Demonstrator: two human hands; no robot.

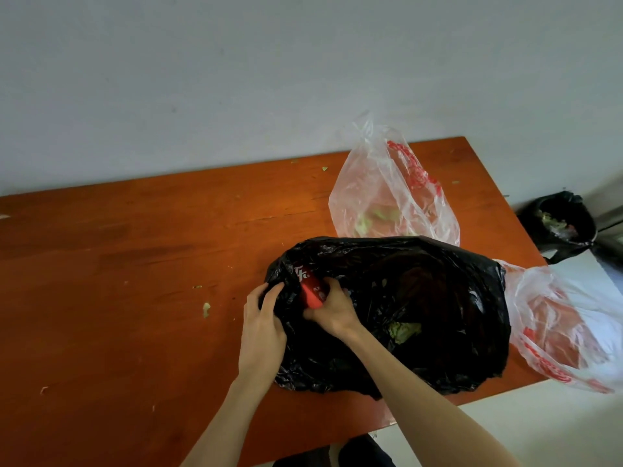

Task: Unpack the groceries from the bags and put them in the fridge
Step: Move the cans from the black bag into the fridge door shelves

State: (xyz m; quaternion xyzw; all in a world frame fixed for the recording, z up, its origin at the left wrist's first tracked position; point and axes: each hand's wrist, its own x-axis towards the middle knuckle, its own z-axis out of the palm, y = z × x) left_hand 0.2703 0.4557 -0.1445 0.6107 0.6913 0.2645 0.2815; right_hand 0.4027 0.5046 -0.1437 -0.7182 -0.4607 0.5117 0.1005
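Head view: black bag lies open on the orange table. Right hand reaches inside it, fingers wrapped round a red can at the bag's left rim. Left hand pinches that rim's plastic. Green leaf inside the bag. Clear bag just behind, another clear bag off the table's right edge.

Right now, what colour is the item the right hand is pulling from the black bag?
Red with white lettering; the red package shows best in the head view.
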